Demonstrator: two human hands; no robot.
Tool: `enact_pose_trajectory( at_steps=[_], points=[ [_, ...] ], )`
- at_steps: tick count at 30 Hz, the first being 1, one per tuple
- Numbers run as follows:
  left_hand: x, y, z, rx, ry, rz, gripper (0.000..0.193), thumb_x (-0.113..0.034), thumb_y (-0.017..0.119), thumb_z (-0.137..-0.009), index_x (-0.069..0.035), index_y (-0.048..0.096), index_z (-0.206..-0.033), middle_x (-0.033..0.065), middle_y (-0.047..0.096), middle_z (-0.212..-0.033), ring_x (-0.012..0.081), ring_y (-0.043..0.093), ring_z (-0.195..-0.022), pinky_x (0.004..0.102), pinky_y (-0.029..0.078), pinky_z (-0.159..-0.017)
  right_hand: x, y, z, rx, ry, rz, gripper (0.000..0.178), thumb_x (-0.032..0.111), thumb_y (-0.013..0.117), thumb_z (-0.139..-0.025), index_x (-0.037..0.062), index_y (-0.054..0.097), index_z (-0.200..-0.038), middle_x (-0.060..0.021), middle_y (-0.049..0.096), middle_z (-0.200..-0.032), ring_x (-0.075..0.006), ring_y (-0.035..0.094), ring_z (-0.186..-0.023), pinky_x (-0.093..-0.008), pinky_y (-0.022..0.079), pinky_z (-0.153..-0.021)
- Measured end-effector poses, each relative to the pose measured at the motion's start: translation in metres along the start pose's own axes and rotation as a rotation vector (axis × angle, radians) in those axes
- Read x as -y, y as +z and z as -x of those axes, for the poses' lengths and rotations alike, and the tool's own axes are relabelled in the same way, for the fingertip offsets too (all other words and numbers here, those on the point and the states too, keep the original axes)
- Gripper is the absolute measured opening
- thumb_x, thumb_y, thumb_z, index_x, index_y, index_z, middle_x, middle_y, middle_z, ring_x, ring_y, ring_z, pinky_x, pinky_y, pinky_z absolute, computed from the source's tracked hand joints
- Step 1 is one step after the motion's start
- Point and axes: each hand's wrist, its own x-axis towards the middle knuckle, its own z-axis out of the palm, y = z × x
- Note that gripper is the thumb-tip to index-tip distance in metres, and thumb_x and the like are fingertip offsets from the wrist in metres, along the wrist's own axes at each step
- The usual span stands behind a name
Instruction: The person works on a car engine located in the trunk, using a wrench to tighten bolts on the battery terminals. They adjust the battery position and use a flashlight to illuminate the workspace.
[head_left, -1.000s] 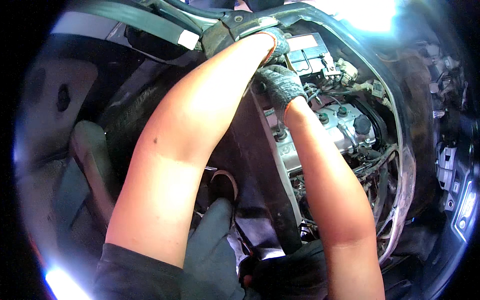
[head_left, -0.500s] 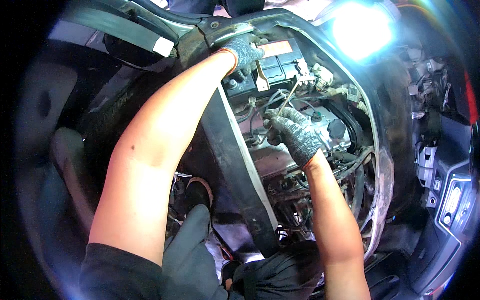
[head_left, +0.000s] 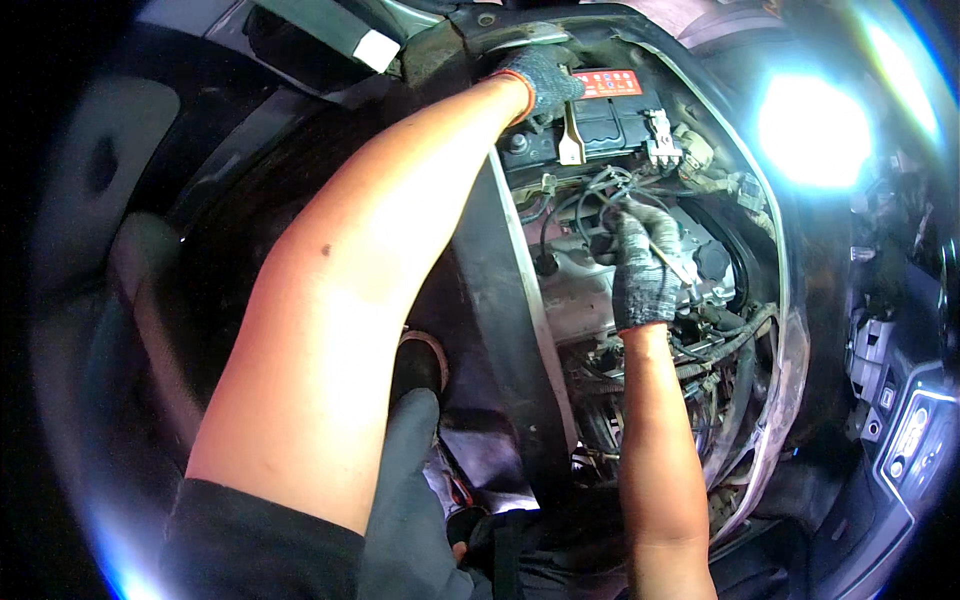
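At the far side of the engine bay stands a black car battery (head_left: 600, 125) with a red label on top. A tan metal hold-down bracket (head_left: 571, 140) lies over it. My left hand (head_left: 550, 85), in a dark grey knit glove with an orange cuff, is curled at the battery's left end, by the bracket's upper end; what its fingers hold is hidden. Nearer, above the engine cover (head_left: 575, 300), my gloved right hand (head_left: 643, 265) is closed on a slender metal wrench (head_left: 672, 262), slanting across the fingers. A metal terminal clamp (head_left: 661, 140) sits on the battery's right side.
Thin cables (head_left: 600, 190) loop between battery and engine. The black oil filler cap (head_left: 713, 261) is right of my right hand. A bright lamp (head_left: 815, 130) shines at upper right. The bay's pale edge (head_left: 525, 265) runs along the left; a shoe (head_left: 418, 365) stands below it.
My right hand has drawn back from the terminal clamp, and the wrench, which pointed up at it, now slants down across the hand. My left hand stays at the battery. The view has shifted.
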Motion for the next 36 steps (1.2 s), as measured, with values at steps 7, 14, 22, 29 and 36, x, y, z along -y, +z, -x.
enact_pose_trajectory(
  at_steps=[7,14,22,29,36],
  points=[
    [-0.019,-0.003,0.011,-0.026,-0.028,-0.125,0.047,-0.032,0.074,-0.085,-0.017,0.066,-0.129,0.0107,0.073,-0.091,0.02,0.066,-0.061,0.0365,0.055,-0.055,-0.009,0.005,-0.058,0.295,-0.357,0.593,0.028,0.012,0.068,-0.092,0.0029,0.069,-0.119,-0.0107,0.072,-0.109,-0.0189,0.066,-0.1,-0.0314,0.052,-0.088],
    [-0.008,-0.004,0.009,-0.004,-0.099,0.099,0.055,-0.023,0.075,-0.085,-0.011,0.059,-0.136,0.0099,0.067,-0.081,0.0193,0.06,-0.052,0.0351,0.047,-0.04,-0.017,0.02,-0.061,0.433,-0.27,0.57,0.026,0.011,0.062,-0.093,0.0028,0.069,-0.117,-0.0141,0.07,-0.11,-0.0263,0.067,-0.098,-0.0359,0.052,-0.087],
    [0.006,-0.003,-0.004,-0.06,0.126,-0.311,0.053,-0.035,0.07,-0.086,-0.012,0.063,-0.133,0.0155,0.068,-0.124,0.0285,0.066,-0.112,0.0373,0.051,-0.098,-0.019,0.039,-0.069,0.367,-0.293,0.771,0.025,0.022,0.062,-0.089,0.0048,0.072,-0.105,-0.0181,0.073,-0.092,-0.0357,0.07,-0.092,-0.0423,0.054,-0.082],
    [0.005,0.004,-0.004,-0.076,0.064,-0.105,0.043,-0.033,0.071,-0.089,-0.013,0.066,-0.127,0.012,0.073,-0.092,0.0205,0.067,-0.068,0.0374,0.054,-0.059,-0.02,0.019,-0.054,0.261,-0.102,0.341,0.03,0.022,0.068,-0.093,0.0068,0.063,-0.118,-0.0175,0.072,-0.105,-0.0323,0.07,-0.096,-0.0418,0.054,-0.084],
    [0.009,-0.006,-0.002,-0.039,0.07,-0.25,0.042,-0.031,0.071,-0.089,-0.01,0.067,-0.125,0.0145,0.072,-0.109,0.0273,0.068,-0.092,0.0412,0.055,-0.08,0.044,-0.003,-0.023,0.112,-0.137,-0.151,0.023,0.009,0.068,-0.096,0.0008,0.062,-0.117,-0.0099,0.071,-0.105,-0.0152,0.068,-0.087,-0.0303,0.057,-0.076]
  ],
)
